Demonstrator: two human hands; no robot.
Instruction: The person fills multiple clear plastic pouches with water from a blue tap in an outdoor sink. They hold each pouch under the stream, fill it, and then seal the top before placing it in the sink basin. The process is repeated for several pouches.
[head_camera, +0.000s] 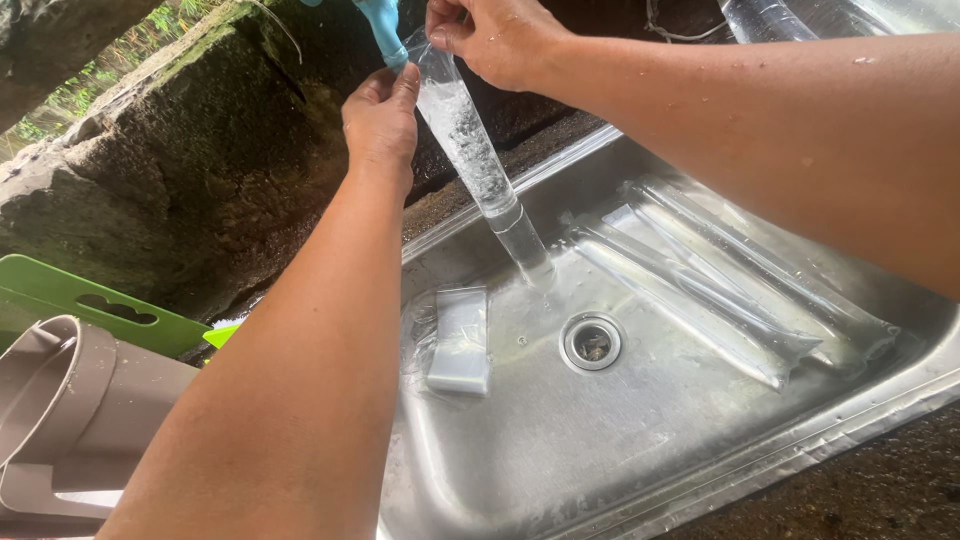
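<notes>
Both hands are raised at a blue tap (382, 28), holding the mouth of a long clear plastic bag (478, 160) under it. Left hand (381, 118) has its fingers closed on the bag's near edge just below the spout; right hand (494, 38) pinches the opposite edge from above. From the hands the bag hangs slanting down into a steel sink (640, 470), part full of bubbling water, its lower end close to the sink floor. Below the right forearm several filled clear bags (720, 290) lie side by side in the basin. Beneath the left hand a small stack of flat empty bags (459, 340) rests beside the round drain (592, 342). Left of the left forearm sit a brown plastic container (70, 410) and a green tray (90, 305)
</notes>
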